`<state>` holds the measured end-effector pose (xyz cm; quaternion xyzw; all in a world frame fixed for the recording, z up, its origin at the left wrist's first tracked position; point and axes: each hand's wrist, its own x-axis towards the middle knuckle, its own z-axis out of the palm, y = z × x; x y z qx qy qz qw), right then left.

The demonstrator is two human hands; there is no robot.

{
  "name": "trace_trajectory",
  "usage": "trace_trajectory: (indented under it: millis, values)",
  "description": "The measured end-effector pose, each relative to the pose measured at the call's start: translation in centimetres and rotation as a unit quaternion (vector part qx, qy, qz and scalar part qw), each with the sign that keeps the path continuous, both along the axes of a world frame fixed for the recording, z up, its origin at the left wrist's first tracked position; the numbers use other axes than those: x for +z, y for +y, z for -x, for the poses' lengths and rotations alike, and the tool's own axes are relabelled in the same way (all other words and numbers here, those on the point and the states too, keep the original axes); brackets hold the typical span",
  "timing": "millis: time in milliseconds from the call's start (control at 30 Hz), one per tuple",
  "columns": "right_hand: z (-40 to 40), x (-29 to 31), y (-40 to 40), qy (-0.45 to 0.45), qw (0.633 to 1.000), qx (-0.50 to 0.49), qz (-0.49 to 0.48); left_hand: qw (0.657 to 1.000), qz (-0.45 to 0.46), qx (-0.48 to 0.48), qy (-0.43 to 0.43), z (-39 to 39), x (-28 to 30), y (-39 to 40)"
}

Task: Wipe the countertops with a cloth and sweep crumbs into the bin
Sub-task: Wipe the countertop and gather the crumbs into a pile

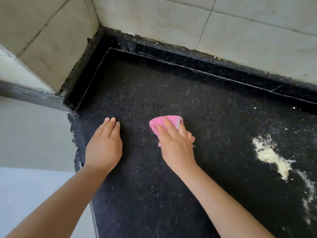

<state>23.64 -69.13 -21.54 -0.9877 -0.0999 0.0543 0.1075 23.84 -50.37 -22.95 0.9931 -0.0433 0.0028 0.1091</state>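
A black speckled countertop [154,86] fills the view. My right hand [175,143] presses a folded pink cloth [157,125] flat onto it near the middle, fingers straight on top of the cloth. My left hand [104,145] lies flat on the counter near its left edge, fingers straight and together, holding nothing. A pile of pale yellow crumbs [269,154] lies on the counter to the right of the cloth, with a thinner white trail [308,189] running toward the lower right.
Beige wall tiles [171,19] close the counter at the back and left, with a raised black ledge [205,66] along them. The counter's rough left edge [78,140] drops off to a grey floor [25,194]. No bin is in view.
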Motion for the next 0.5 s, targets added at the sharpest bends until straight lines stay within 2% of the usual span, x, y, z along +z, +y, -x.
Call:
trace_trajectory:
  millis: [67, 133, 200, 233, 267, 333, 433, 500]
  values:
    - [-0.8, 0.5, -4.3, 0.002, 0.992, -0.121, 0.029, 1.000, -0.012, -0.010, 0.003, 0.0, -0.1, 0.0]
    - [-1.1, 1.2, -8.1, 0.003, 0.969, -0.242, 0.039, 1.000, -0.021, -0.015, 0.016, -0.1, -0.1, -0.2]
    - [-0.6, 1.3, -9.4, -0.025, 0.950, -0.311, 0.003, 1.000, -0.010, -0.001, 0.007, -0.1, -0.2, -0.2]
    - [-0.1, 1.4, -8.9, -0.049, 0.948, -0.314, -0.022, 1.000, -0.004, 0.005, 0.002, 0.0, -0.2, -0.2]
    - [0.3, 1.5, -7.6, -0.073, 0.955, -0.283, -0.040, 1.000, -0.001, 0.006, 0.004, -0.1, -0.1, -0.2]
    - [2.0, 1.7, -3.4, -0.099, 0.981, -0.158, -0.054, 1.000, -0.007, 0.005, 0.019, 0.1, 0.1, -0.3]
    - [4.2, 1.0, 3.3, -0.065, 0.997, 0.014, -0.047, 1.000, 0.007, 0.006, 0.024, 0.2, 0.2, -0.3]
    - [4.3, 0.2, 4.9, -0.037, 0.998, 0.044, -0.033, 0.999, 0.017, 0.014, 0.026, 0.3, 0.1, -0.4]
